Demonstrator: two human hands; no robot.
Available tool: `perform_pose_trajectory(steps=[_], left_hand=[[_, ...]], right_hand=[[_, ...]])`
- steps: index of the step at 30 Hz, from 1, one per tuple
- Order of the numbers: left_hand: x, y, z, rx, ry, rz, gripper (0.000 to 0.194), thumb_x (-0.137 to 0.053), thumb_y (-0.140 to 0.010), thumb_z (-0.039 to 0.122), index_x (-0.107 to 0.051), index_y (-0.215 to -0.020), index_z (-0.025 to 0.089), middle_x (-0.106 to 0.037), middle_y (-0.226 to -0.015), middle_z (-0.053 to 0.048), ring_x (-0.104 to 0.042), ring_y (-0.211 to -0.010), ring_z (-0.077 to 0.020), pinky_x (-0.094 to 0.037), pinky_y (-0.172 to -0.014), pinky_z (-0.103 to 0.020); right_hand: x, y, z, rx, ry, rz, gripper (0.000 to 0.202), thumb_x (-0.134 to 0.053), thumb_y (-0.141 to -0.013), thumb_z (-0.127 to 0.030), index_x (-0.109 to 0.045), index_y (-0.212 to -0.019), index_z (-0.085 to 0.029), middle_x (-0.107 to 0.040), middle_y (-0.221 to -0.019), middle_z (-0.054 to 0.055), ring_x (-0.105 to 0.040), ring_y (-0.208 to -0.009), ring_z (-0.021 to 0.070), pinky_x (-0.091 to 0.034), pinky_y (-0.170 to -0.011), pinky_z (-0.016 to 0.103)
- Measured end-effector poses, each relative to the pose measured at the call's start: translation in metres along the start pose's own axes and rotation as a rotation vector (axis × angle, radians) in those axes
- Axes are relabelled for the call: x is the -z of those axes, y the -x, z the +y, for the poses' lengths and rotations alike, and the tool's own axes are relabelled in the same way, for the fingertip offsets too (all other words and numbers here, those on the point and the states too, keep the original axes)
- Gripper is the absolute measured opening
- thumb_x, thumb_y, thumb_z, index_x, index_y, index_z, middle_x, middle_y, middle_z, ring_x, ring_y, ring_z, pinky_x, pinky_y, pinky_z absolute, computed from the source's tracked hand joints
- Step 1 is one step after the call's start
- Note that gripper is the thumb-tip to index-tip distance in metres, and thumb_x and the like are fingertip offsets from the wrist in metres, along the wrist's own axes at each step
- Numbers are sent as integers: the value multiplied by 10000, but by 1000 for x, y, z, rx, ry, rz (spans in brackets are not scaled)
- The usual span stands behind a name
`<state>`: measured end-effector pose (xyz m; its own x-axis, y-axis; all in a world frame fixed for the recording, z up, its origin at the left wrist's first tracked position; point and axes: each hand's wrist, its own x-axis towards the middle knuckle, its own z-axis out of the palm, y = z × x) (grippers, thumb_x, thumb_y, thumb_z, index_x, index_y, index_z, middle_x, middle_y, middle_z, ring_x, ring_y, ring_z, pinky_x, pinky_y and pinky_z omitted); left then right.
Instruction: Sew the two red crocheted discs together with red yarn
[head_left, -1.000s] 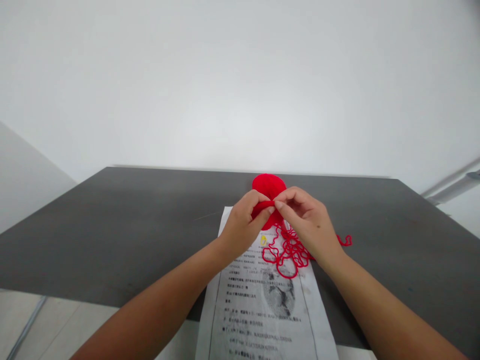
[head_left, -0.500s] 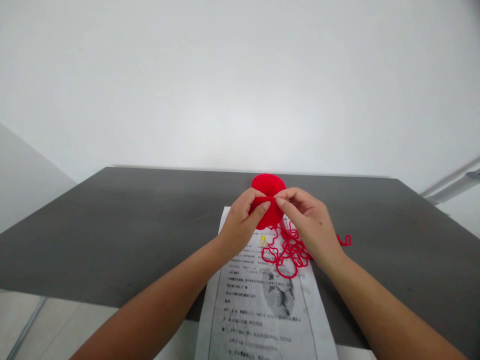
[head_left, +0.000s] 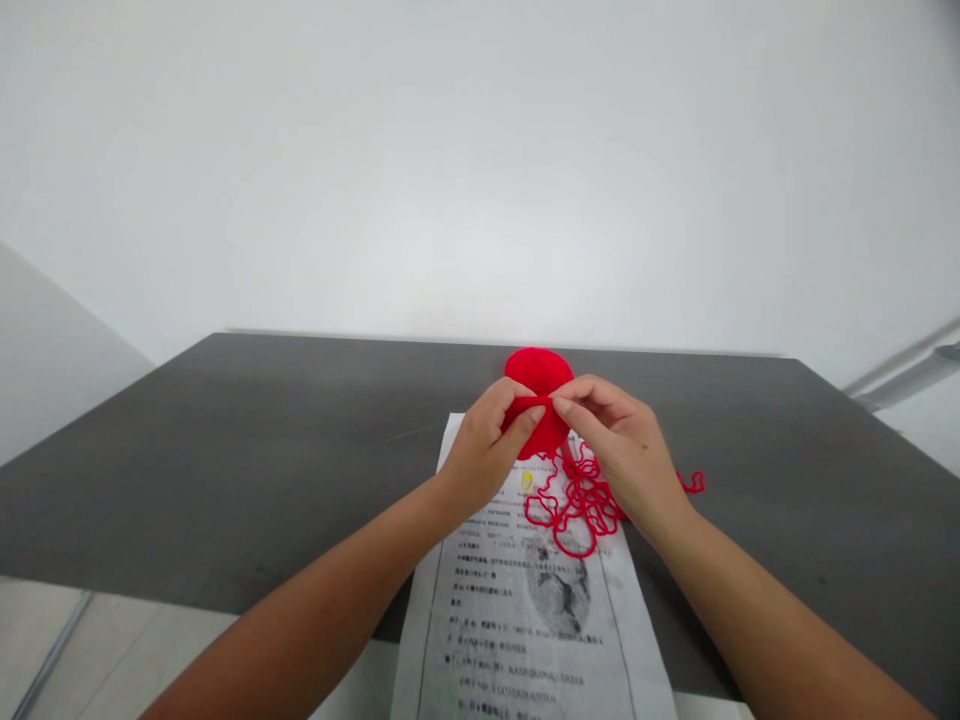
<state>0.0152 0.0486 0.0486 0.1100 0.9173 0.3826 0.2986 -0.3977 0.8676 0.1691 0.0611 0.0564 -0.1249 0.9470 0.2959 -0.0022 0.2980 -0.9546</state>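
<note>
A red knitted or crocheted piece [head_left: 546,432] is held up between my two hands, its top edge pinched. My left hand [head_left: 484,440] is closed on its left side, thumb in front. At the right end of that edge, the thumb and index finger of my right hand [head_left: 622,435] are pressed together on the piece. Just behind them sits a round red ball of yarn [head_left: 538,370]. Loose, tangled red yarn [head_left: 589,505] lies below the piece, partly hidden by my right hand.
A printed paper sheet [head_left: 510,660] runs down the dark table [head_left: 225,470] and over its front edge. On the sheet is a small yellow thing [head_left: 527,481]. A white wall [head_left: 450,180] stands behind the table.
The top edge of the red piece has tilted or folded slightly between my fingers. Both hands stay in almost the same place.
</note>
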Motion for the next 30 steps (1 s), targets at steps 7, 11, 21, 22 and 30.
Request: perform_pose_trajectory(steps=[7, 11, 21, 22, 30], left_hand=[[0, -1, -2, -8, 0, 0, 140, -505, -913, 252, -538, -791, 191, -553, -769, 9, -518, -753, -142, -407, -706, -272], [1, -1, 0, -10, -1, -2, 149, -503, -912, 248, -532, -778, 191, -542, -758, 12, -512, -743, -139, -405, -706, -273], [-2, 0, -1, -41, -27, -9, 143, -504, -910, 240, -527, -776, 197, -562, -766, 9, -517, -741, -142, -413, -718, -277], [-2, 0, -1, -46, -26, -10, 142, -504, -911, 240, -528, -778, 197, -563, -768, 9, -519, -742, -142, -415, -718, -277], [0, 0, -1, -38, -47, -5, 145, -503, -911, 239, -533, -775, 196, -556, -762, 8, -518, -738, -143, -414, -707, -279]], right_hand=[[-1, 0, -1, -8, -16, -12, 103, -674, -809, -283, -700, -783, -187, -667, -793, 11, -579, -744, 147, -438, -701, 279], [-1, 1, -1, 8, -3, -16, 116, -666, -818, -287, -697, -768, -187, -660, -781, 9, -573, -740, 145, -435, -700, 276], [0, 0, -2, 2, 46, -10, 130, -657, -791, -290, -665, -724, -179, -631, -723, -3, -546, -687, 133, -418, -664, 266], [1, 0, -3, -1, 48, -10, 128, -656, -787, -288, -663, -722, -178, -629, -719, -4, -545, -684, 132, -417, -661, 265], [1, 0, -4, 9, 62, -11, 122, -649, -810, -284, -695, -768, -179, -671, -781, 12, -587, -739, 149, -441, -702, 276]])
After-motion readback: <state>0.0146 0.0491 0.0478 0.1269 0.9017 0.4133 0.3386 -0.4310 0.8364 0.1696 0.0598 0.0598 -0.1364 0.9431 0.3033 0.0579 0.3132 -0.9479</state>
